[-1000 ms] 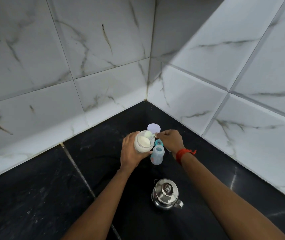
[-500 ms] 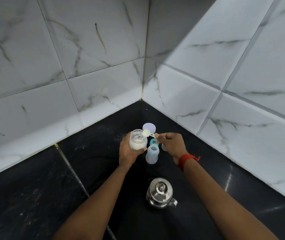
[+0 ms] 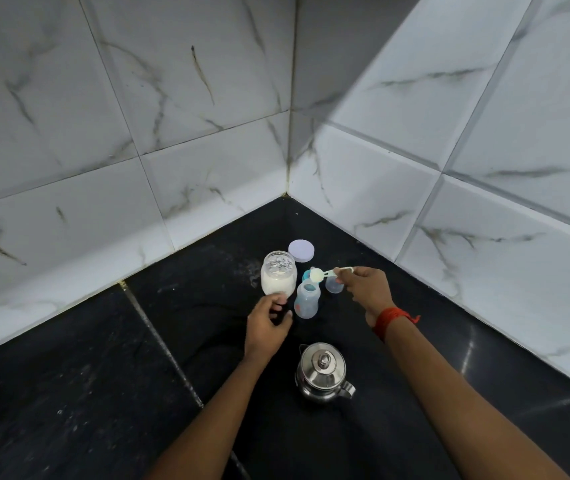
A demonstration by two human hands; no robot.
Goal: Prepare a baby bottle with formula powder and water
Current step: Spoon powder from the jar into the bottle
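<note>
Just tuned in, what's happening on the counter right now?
The right hand pinches a scoop of powder over the open baby bottle. The left hand rests loosely at the base of the open formula jar, which stands on the black counter. Its lid lies behind it; the steel kettle sits lidded, untouched.

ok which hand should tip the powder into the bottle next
Right. The right hand pinches the scoop, and its powder-filled bowl sits close above the open baby bottle. The left hand is down by the powder jar, holding no tool.
</note>
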